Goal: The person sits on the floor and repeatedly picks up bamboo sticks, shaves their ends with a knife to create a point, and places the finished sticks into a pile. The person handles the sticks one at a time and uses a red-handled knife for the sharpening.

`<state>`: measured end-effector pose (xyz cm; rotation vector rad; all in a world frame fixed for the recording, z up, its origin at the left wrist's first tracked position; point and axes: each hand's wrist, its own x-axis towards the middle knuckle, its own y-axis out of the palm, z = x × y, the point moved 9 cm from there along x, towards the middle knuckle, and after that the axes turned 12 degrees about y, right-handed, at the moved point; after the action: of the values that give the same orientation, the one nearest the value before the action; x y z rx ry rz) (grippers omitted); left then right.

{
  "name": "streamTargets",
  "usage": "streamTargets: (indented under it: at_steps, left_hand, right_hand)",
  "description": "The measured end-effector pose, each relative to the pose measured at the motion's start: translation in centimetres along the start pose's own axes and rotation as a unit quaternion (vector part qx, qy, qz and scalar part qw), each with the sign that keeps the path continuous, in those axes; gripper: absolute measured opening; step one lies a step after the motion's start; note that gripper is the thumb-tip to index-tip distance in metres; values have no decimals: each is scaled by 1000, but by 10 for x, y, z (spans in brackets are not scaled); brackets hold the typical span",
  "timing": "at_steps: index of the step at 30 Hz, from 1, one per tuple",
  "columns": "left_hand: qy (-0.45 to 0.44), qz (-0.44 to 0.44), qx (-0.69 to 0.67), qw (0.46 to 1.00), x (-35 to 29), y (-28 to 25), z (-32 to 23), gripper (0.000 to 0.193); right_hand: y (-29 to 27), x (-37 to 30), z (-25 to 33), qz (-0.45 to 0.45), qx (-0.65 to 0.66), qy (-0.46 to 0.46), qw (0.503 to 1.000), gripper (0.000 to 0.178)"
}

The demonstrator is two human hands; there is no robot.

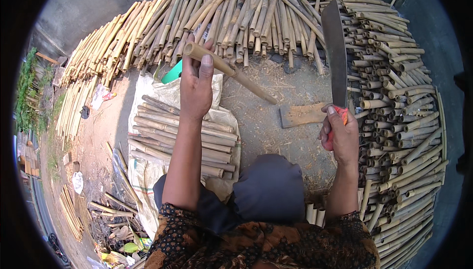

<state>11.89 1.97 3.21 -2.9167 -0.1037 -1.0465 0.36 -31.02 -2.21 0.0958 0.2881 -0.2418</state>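
My left hand (197, 89) is raised at the centre left, its thumb up on the near side of a short bamboo piece (241, 81) and its fingers partly hidden behind it. The piece slants down to the right, its hollow cut end toward the upper left. In my right hand (340, 133) is a machete, gripped by its red-orange handle (340, 113), with the broad dark blade (335, 52) pointing up and away. Blade and bamboo are apart. Below them a flat wooden block (304, 115) lies on the floor, between the bamboo's lower end and my right hand.
Several short bamboo pieces (187, 138) lie on a white sack (148, 87) to my left. Large bamboo stacks line the far side (231, 17) and the right (404, 111). Bamboo offcuts (116, 210) and litter lie at the lower left. Shavings cover the concrete floor (268, 138).
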Motion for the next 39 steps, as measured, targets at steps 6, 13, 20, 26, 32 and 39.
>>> streamTargets:
  at_steps: [6,13,20,26,32,39]
  left_hand:
    - [-173,-19,-56,983,-81,-39,82,62]
    - [-226,-188,-21,956,-97,-109,93,54]
    - [-235,-131,0,963,-100,-116,87,59]
    - [-266,-84,-136,951,-109,-104,90,46]
    - [-224,-115,-249,935,-104,-109,76,51]
    - [-275,-49,-148,949,-146,-99,112,66]
  right_hand:
    - [-46,50,-172,-81,-154,176,969,24]
    - [-86,65,-307,-125,-310,193,923,29]
    - [-84,66,-343,-110,-418,150,889,37]
    - [-68,51,-349,-97,-429,180,880,42]
    - [-55,30,-346,-96,-436,176,877,48]
    - [-70,4,-361,-114,-446,169,872,59]
